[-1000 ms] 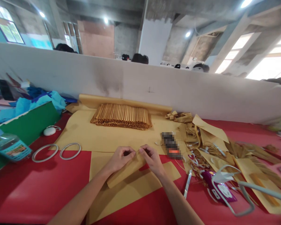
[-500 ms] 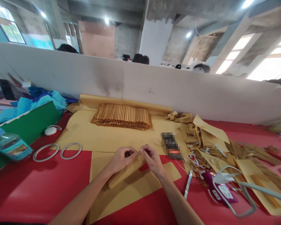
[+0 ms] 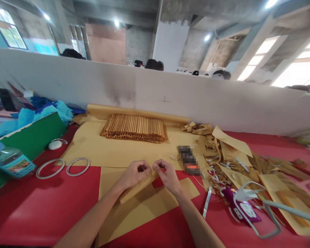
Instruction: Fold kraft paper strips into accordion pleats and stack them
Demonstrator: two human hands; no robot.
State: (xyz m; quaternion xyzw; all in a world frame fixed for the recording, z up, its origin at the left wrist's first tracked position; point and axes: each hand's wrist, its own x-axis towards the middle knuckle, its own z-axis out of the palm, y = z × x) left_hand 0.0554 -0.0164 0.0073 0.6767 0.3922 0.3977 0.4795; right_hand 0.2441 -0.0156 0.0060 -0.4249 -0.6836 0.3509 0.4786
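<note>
My left hand [image 3: 134, 174] and my right hand [image 3: 167, 175] meet over the middle of the red table [image 3: 41, 210]. Both are closed in a pinch on the upper edge of a folded strip of tan paper [image 3: 136, 188], which slants down to the left from my fingers. Under it lies a flat tan paper sheet [image 3: 147, 206]. Further back a row of pleated tan paper pieces [image 3: 134, 128] lies on a larger tan sheet [image 3: 105, 148].
Two grey rings [image 3: 63, 167] and a bottle [image 3: 11, 162] lie at the left by a green board [image 3: 31, 137]. Paper scraps [image 3: 237, 158], a metal blade [image 3: 206, 203] and a purple tape dispenser [image 3: 243, 206] crowd the right. A white partition wall [image 3: 155, 96] runs behind.
My hands have shifted slightly and the fingers have worked along the strip's edge; the strip is folded a little tighter. Nothing else moved.
</note>
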